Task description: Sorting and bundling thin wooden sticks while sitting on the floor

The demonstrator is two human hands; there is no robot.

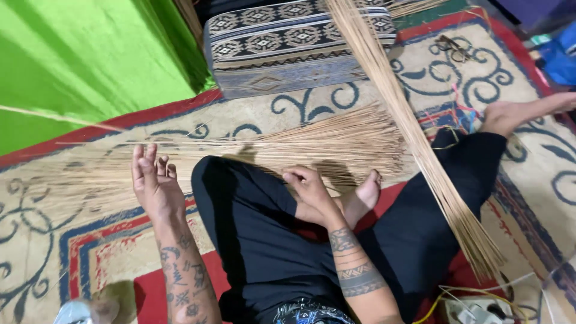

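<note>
Pinching thin, stiff, light tan palm-rib sticks (336, 144) near their gathered ends with right hand (309, 186); left hand (155, 183) hovering open, empty; likely brittle.

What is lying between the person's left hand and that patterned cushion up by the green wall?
In the head view, a fanned layer of thin straw-coloured sticks lies on the patterned rug between the left hand and the cushion.

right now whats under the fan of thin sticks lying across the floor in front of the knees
The fan of sticks lies on the patterned rug, whose scrollwork shows around it. Its near edge sits by the right hand and bare foot. The rug directly beneath is covered.
</note>
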